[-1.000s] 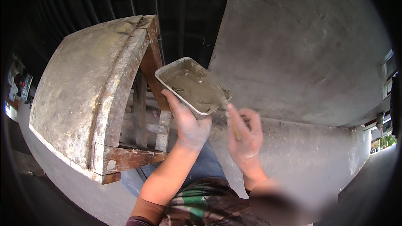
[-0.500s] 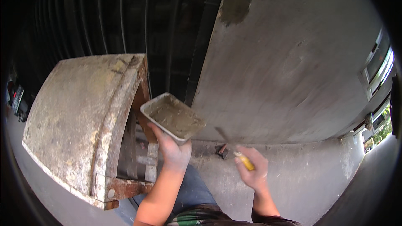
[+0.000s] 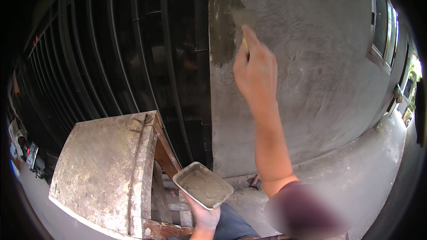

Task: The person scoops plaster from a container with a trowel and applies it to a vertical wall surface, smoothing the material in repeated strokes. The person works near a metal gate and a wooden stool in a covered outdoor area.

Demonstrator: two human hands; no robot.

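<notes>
My left hand (image 3: pixel 205 218) holds a shallow white-rimmed tray (image 3: pixel 190 197) low in front of me, its thumb along the side. Wet grey-brown mortar (image 3: pixel 204 186) fills the tray. High on the grey wall (image 3: pixel 320 80), my right hand (image 3: pixel 256 69) grips a putty knife (image 3: pixel 244 18) by its yellow handle, mostly covered by the fingers. Motion blurs its blade, which is at the right edge of a darker wet patch of mortar (image 3: pixel 222 26) beside the wall's left corner. Whether the blade touches the wall I cannot tell.
A worn, stained wooden table (image 3: pixel 98 164) stands to the left. Behind it rises a dark barred metal gate (image 3: pixel 115 53). A small hammer-like tool (image 3: pixel 255 182) lies on the floor by the wall base. A window (image 3: pixel 381 26) is at the right; a motorcycle (image 3: pixel 33 155) stands far left.
My right hand has risen from near the floor to the wet patch with the putty knife. The view has tilted up, so the tray and table appear lower.
</notes>
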